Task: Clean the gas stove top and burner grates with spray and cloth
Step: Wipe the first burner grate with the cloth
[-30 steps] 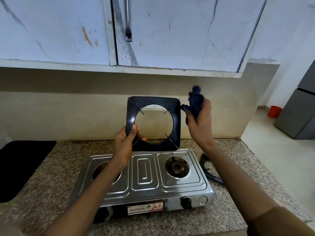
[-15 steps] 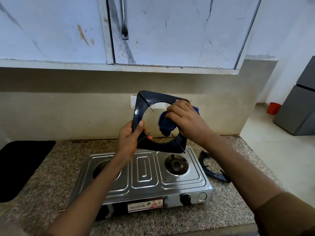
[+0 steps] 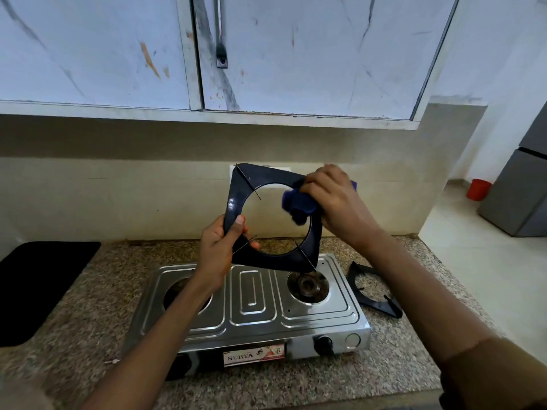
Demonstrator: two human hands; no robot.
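Observation:
A two-burner steel gas stove (image 3: 251, 309) stands on the granite counter with both burners bare. My left hand (image 3: 219, 250) grips the lower left corner of a black square burner grate (image 3: 236, 199), held tilted in the air above the stove. My right hand (image 3: 334, 196) presses a bunched dark blue cloth (image 3: 297, 202) against the grate's right side, at the edge of its round opening. A second black grate (image 3: 373, 291) lies flat on the counter just right of the stove. No spray bottle is in view.
The granite counter (image 3: 88, 306) ends at a front edge near me. A black sink (image 3: 38, 285) sits at the left. White wall cabinets (image 3: 296, 54) hang overhead. To the right are a tiled floor, a grey fridge (image 3: 521, 196) and a red bucket (image 3: 478, 189).
My right hand, first raised clear of the grate with the cloth, came down onto the grate's right side and rubs there. The grate tilted from facing me to slanted.

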